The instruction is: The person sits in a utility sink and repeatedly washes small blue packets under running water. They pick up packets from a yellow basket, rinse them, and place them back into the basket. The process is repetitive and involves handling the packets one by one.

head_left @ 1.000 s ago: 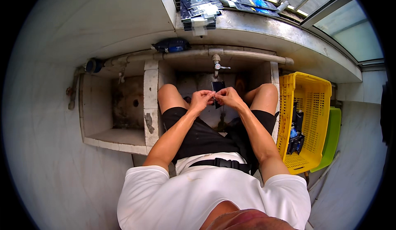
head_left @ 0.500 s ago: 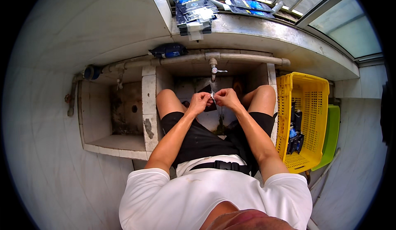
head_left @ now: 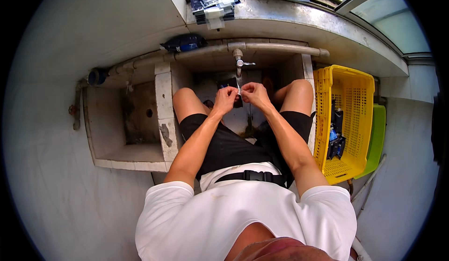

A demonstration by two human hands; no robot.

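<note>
Pouch (head_left: 228,81) had just swung over: approx. upright a sec ago, now tipped L, w/ a white bit (head_left: 239,91) showing at the fingertips. Prob. meant the fine work was on that bit, pouch along for the ride. L hand (head_left: 226,98) was curled closed, fingertips pinching at the pouch edge; R hand (head_left: 255,94) was pinched nearly shut, thumb & index meeting the L's at the white bit; exact grip too small to tell. Pouch sat over the sink (head_left: 307,67), nearer its far edge, by the tap (head_left: 239,63).
</note>
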